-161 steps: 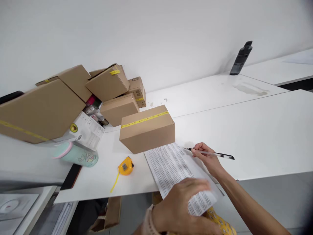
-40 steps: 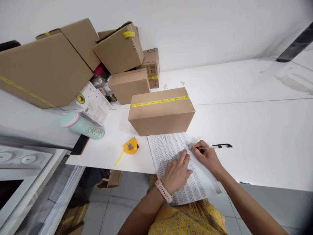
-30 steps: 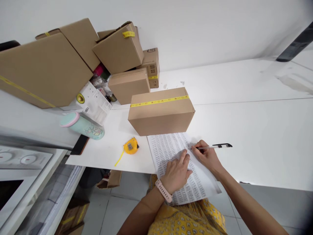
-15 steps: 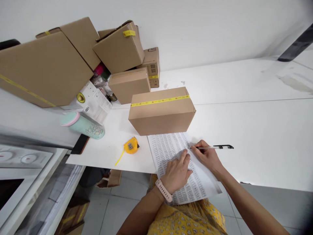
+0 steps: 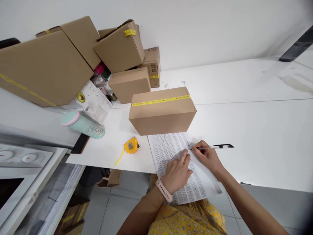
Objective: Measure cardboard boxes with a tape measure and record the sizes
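A printed sheet of paper (image 5: 164,151) lies on the white table and overhangs its front edge. My left hand (image 5: 177,172) rests flat on it, fingers stretched out and the index fingertip near the middle of the print. In my right hand (image 5: 207,156) is a pen (image 5: 223,146) with a black cap on its back end; the fingers pinch it and its tip meets the sheet at the right of the print. Just beyond the sheet stands a taped cardboard box (image 5: 161,111), touching or covering the sheet's far edge.
A yellow tape measure (image 5: 131,145) with its blade a little out lies left of the sheet. Behind it are a mint bottle (image 5: 83,124), a white box (image 5: 96,103) and stacked cardboard boxes (image 5: 119,49). A white appliance (image 5: 26,156) stands at the left.
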`<state>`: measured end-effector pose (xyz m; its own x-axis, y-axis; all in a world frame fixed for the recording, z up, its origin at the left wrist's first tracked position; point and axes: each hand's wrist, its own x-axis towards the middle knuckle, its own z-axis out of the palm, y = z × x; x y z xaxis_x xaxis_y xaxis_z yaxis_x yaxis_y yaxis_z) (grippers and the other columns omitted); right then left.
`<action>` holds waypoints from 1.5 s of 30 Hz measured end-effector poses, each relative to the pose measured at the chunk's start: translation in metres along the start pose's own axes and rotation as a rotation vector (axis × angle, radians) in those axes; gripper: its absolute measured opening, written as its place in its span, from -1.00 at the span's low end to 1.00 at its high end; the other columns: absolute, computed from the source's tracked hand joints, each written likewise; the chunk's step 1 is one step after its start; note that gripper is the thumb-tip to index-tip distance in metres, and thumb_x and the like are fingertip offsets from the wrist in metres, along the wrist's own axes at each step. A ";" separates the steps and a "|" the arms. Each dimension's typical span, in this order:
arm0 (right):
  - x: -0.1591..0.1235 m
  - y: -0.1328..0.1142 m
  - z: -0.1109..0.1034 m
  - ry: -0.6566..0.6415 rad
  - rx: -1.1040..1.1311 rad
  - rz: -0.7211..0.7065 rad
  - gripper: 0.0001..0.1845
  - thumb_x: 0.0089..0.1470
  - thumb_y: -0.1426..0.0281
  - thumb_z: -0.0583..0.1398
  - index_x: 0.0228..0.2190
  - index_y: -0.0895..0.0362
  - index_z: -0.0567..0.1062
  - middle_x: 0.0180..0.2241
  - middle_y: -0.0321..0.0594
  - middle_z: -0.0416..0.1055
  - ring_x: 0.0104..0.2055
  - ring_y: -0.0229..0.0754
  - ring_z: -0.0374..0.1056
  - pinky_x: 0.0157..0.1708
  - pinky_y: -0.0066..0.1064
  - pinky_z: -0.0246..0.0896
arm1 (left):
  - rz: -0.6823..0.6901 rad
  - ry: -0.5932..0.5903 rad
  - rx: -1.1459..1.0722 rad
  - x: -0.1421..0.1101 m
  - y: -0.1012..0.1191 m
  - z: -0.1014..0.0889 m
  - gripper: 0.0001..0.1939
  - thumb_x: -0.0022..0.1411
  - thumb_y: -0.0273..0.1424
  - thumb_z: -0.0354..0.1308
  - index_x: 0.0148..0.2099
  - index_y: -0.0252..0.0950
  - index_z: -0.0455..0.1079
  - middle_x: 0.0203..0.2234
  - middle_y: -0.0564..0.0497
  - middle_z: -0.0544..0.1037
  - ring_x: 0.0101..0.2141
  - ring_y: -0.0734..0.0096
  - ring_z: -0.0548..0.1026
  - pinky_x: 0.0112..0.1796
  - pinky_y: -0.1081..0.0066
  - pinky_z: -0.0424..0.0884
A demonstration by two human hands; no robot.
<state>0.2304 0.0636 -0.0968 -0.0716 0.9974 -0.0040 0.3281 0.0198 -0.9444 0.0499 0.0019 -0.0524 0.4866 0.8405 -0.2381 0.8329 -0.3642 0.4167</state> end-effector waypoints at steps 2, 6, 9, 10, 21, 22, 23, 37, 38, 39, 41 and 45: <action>0.000 0.000 0.000 0.002 0.001 0.001 -0.51 0.08 -0.08 0.23 -0.50 0.09 0.37 -0.58 -0.29 0.25 -0.54 -0.27 0.12 -0.58 -0.41 0.04 | -0.002 -0.002 0.003 0.000 0.000 0.000 -0.45 0.45 -0.28 -0.07 0.40 -0.29 -0.04 0.38 -0.32 0.06 0.02 -0.09 0.49 -0.10 -0.07 0.50; 0.000 0.003 0.000 0.013 0.015 0.012 -0.54 0.10 -0.04 0.23 -0.48 0.09 0.37 -0.58 -0.31 0.24 -0.54 -0.27 0.11 -0.57 -0.41 0.03 | 0.002 -0.001 0.015 0.000 0.000 0.000 -0.44 0.44 -0.29 -0.04 0.39 -0.32 -0.04 0.38 -0.33 0.06 0.02 -0.09 0.49 -0.10 -0.07 0.50; 0.000 0.005 0.000 0.022 0.024 0.026 -0.55 0.11 -0.04 0.23 -0.47 0.09 0.37 -0.57 -0.31 0.24 -0.54 -0.27 0.11 -0.57 -0.41 0.03 | 0.001 -0.005 0.015 0.000 0.001 -0.001 -0.44 0.44 -0.30 -0.04 0.39 -0.32 -0.03 0.38 -0.33 0.06 0.03 -0.09 0.49 -0.09 -0.09 0.50; 0.000 0.006 0.000 0.026 0.024 0.030 -0.55 0.11 -0.04 0.23 -0.46 0.09 0.36 -0.58 -0.32 0.24 -0.54 -0.27 0.11 -0.58 -0.41 0.03 | -0.003 -0.007 0.010 0.000 0.001 -0.002 -0.44 0.44 -0.30 -0.04 0.39 -0.31 -0.02 0.38 -0.32 0.06 0.04 -0.10 0.48 -0.08 -0.09 0.49; 0.000 0.005 0.001 0.033 0.010 0.031 -0.52 0.09 -0.08 0.22 -0.47 0.08 0.36 -0.59 -0.33 0.23 -0.55 -0.27 0.09 -0.58 -0.41 0.01 | -0.011 -0.020 0.016 0.001 0.002 -0.003 -0.44 0.44 -0.30 -0.01 0.38 -0.32 -0.02 0.38 -0.33 0.05 0.03 -0.09 0.49 -0.08 -0.09 0.50; 0.000 0.005 0.001 0.030 0.012 0.030 -0.52 0.09 -0.07 0.23 -0.47 0.08 0.36 -0.59 -0.33 0.22 -0.55 -0.27 0.09 -0.58 -0.41 0.00 | -0.010 -0.022 0.016 0.001 0.002 -0.003 -0.44 0.44 -0.30 -0.01 0.38 -0.32 -0.03 0.39 -0.33 0.05 0.03 -0.09 0.49 -0.08 -0.09 0.50; 0.000 0.006 0.001 0.026 0.016 0.030 -0.53 0.08 -0.07 0.23 -0.47 0.08 0.36 -0.59 -0.33 0.23 -0.55 -0.27 0.09 -0.58 -0.41 0.00 | -0.009 -0.024 0.017 0.001 0.002 -0.003 -0.43 0.44 -0.29 -0.01 0.38 -0.32 -0.03 0.39 -0.33 0.05 0.03 -0.09 0.49 -0.08 -0.09 0.51; -0.001 0.002 -0.001 0.021 0.006 0.028 -0.58 0.10 0.01 0.24 -0.49 0.09 0.36 -0.58 -0.32 0.23 -0.54 -0.27 0.11 -0.56 -0.40 0.02 | -0.008 -0.029 0.014 0.001 0.001 -0.003 -0.43 0.44 -0.29 0.00 0.39 -0.32 -0.04 0.39 -0.31 0.03 0.03 -0.10 0.49 -0.11 -0.09 0.52; -0.001 0.002 0.000 0.023 0.005 0.033 -0.58 0.10 0.01 0.23 -0.48 0.09 0.35 -0.58 -0.33 0.23 -0.54 -0.27 0.11 -0.56 -0.40 0.02 | -0.007 -0.028 0.014 0.001 0.001 -0.003 -0.43 0.44 -0.29 0.00 0.39 -0.31 -0.04 0.39 -0.31 0.04 0.03 -0.10 0.49 -0.11 -0.09 0.52; -0.001 0.003 0.000 0.025 0.005 0.040 -0.59 0.11 0.01 0.23 -0.47 0.08 0.35 -0.58 -0.33 0.23 -0.54 -0.27 0.10 -0.56 -0.40 0.02 | -0.008 -0.027 0.013 0.001 0.001 -0.002 -0.43 0.44 -0.29 0.00 0.39 -0.30 -0.04 0.39 -0.31 0.04 0.03 -0.10 0.49 -0.10 -0.09 0.52; -0.001 0.004 0.000 0.028 0.003 0.051 -0.59 0.12 0.01 0.22 -0.46 0.08 0.34 -0.58 -0.34 0.21 -0.54 -0.27 0.09 -0.56 -0.41 0.01 | -0.008 -0.026 0.011 0.001 0.001 -0.002 -0.42 0.44 -0.29 0.01 0.39 -0.30 -0.04 0.39 -0.31 0.05 0.04 -0.11 0.49 -0.09 -0.09 0.51; 0.000 0.005 0.000 0.026 0.003 0.041 -0.60 0.12 0.03 0.22 -0.47 0.09 0.34 -0.58 -0.34 0.22 -0.54 -0.28 0.08 -0.55 -0.40 0.01 | -0.013 -0.025 0.016 0.001 0.001 -0.004 -0.43 0.43 -0.30 0.02 0.38 -0.32 -0.03 0.39 -0.32 0.05 0.03 -0.10 0.49 -0.08 -0.10 0.51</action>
<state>0.2316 0.0636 -0.1016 -0.0334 0.9988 -0.0346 0.3275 -0.0217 -0.9446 0.0505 0.0042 -0.0492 0.4821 0.8348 -0.2658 0.8432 -0.3598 0.3994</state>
